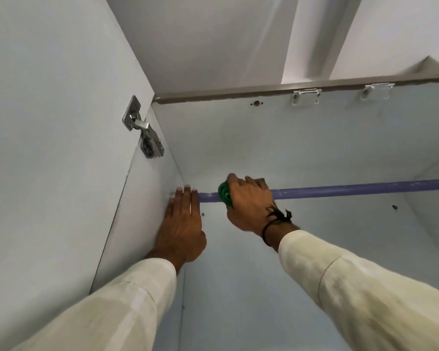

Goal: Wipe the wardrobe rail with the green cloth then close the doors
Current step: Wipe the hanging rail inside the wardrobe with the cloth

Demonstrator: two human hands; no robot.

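Note:
A purple wardrobe rail (352,189) runs across the inside of the pale blue wardrobe, from the left side panel to the right edge of view. My right hand (249,203) grips the rail near its left end, wrapped around the green cloth (224,194), which shows as a bunched edge beside my thumb. My left hand (181,224) lies flat with fingers together against the left side panel (147,198), fingertips just beside the rail's left end. The left door (48,148) stands open on its metal hinge (143,130).
The wardrobe's top panel (264,138) has a grey front edge and two white hinge plates (306,96) near the right. A white ceiling and beam lie above. A dark thread bracelet sits on my right wrist.

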